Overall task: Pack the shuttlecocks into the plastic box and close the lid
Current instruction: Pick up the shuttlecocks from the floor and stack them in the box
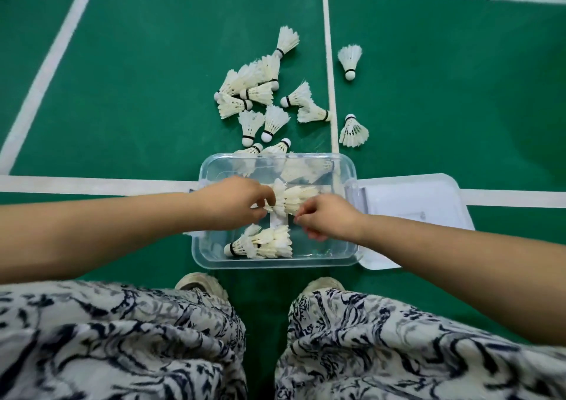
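Corks of the held shuttlecock stack (pixel 292 199) are hidden behind the fingers. The left hand (pixel 235 203) and right hand (pixel 324 216) pinch its ends over the clear plastic box (pixel 275 265), its long axis running left-right. Inside, a second nested stack (pixel 263 243) lies cork leftward. The lid (pixel 413 203) rests beside the box, and loose shuttlecocks (pixel 260 93) are scattered beyond.

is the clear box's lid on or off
Off: the translucent plastic lid lies on the green floor beside the clear plastic box.
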Demonstrator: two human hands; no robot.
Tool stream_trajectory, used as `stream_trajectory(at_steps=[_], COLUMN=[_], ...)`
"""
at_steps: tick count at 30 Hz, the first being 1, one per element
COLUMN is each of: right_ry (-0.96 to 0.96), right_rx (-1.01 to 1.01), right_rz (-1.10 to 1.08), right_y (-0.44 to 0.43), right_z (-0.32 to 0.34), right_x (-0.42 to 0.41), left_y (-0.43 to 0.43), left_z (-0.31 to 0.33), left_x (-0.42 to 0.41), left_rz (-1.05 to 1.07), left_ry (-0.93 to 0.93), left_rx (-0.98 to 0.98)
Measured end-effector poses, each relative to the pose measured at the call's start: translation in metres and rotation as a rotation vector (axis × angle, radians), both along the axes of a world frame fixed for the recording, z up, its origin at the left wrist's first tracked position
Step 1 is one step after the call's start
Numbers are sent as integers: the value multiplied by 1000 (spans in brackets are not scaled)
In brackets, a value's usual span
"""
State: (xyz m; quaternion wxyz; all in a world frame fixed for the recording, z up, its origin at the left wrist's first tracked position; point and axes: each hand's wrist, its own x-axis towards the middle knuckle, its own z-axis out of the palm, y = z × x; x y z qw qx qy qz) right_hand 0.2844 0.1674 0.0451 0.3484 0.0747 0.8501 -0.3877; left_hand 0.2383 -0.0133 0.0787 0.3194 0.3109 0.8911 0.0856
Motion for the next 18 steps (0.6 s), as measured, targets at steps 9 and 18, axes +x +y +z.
stream_trajectory(at_steps=[9, 18], right_ry=[352, 336], right_rx=[-59, 236], right_rz=[-99, 40], right_y=[-6, 21], right_z=[48, -8], right_x=[-59, -170], left_y=[19, 4], left_z=[43, -18], left_x=[-34, -140], left_rz=[163, 385], left_ry=[201, 110], left_rx=[261, -1])
